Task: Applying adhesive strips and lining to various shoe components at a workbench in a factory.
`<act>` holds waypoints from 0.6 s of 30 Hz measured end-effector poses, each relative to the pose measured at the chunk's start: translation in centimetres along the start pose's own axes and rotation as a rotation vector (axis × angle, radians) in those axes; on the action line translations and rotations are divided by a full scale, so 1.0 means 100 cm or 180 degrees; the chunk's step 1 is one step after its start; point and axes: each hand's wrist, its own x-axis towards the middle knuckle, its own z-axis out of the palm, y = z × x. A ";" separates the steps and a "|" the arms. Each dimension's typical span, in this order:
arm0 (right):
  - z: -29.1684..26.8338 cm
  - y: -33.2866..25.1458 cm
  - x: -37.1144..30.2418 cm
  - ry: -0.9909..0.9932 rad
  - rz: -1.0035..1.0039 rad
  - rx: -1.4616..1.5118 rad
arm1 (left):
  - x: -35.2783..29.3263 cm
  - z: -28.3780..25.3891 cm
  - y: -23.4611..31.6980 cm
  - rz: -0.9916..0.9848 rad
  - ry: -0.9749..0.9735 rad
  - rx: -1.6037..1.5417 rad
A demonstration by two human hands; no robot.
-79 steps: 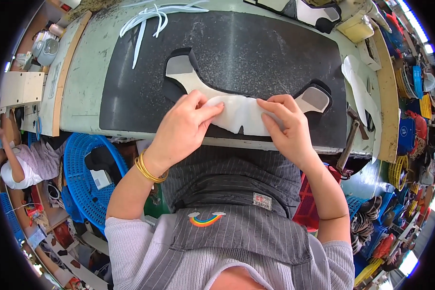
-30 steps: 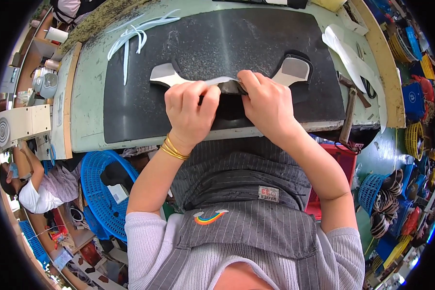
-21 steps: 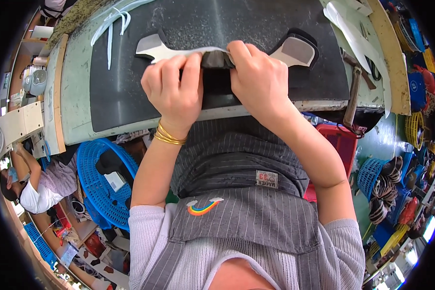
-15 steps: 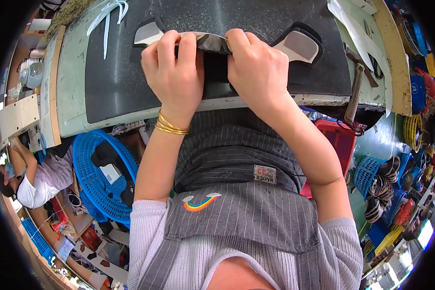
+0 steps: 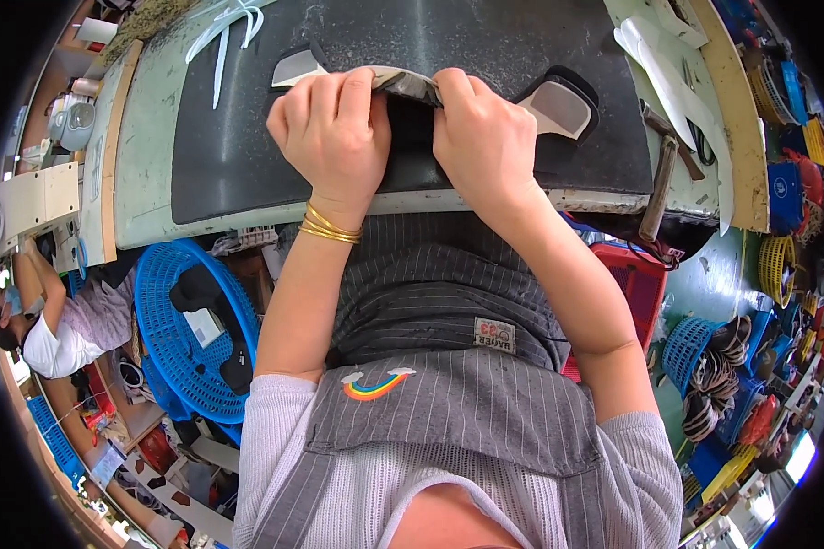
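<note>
A long curved black piece with pale lining and wide, grey-patched ends (image 5: pixel 557 108) lies on the black mat (image 5: pixel 220 174). Its middle is raised toward me between my two hands, and a dark folded edge shows there. My left hand (image 5: pixel 334 137), with gold bangles at the wrist, has its fingers curled over the edge left of the middle. Close beside it, my right hand (image 5: pixel 485 137) grips the same edge to the right. Both thumbs are hidden behind the fingers. The piece's kind cannot be made out.
A hammer (image 5: pixel 661 183) lies at the mat's right side, near a long white sheet (image 5: pixel 655 69). White strips (image 5: pixel 220 59) rest at the far left. Below the table stand a blue basket (image 5: pixel 151 311) with black pieces and a red crate (image 5: pixel 636 284). Another person (image 5: pixel 59 339) sits at left.
My grip has stayed on the curved piece. The fingers have shifted slightly, and the folded dark edge in the middle is tilted more. The whole view has moved a little.
</note>
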 end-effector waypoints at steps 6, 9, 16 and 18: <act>0.000 0.003 -0.002 0.0082 0.0009 0.0103 | 0.003 0.001 0.000 -0.0239 -0.0516 -0.0354; -0.004 0.001 -0.005 0.0050 -0.0155 0.0136 | -0.004 -0.001 -0.017 -0.0677 -0.1023 -0.1103; -0.009 0.014 -0.015 0.0264 -0.0677 0.0373 | 0.017 -0.011 -0.031 0.0077 -0.0291 -0.1415; -0.008 0.014 -0.015 0.0504 -0.0721 0.0356 | 0.007 -0.011 -0.039 0.0452 -0.0530 -0.1505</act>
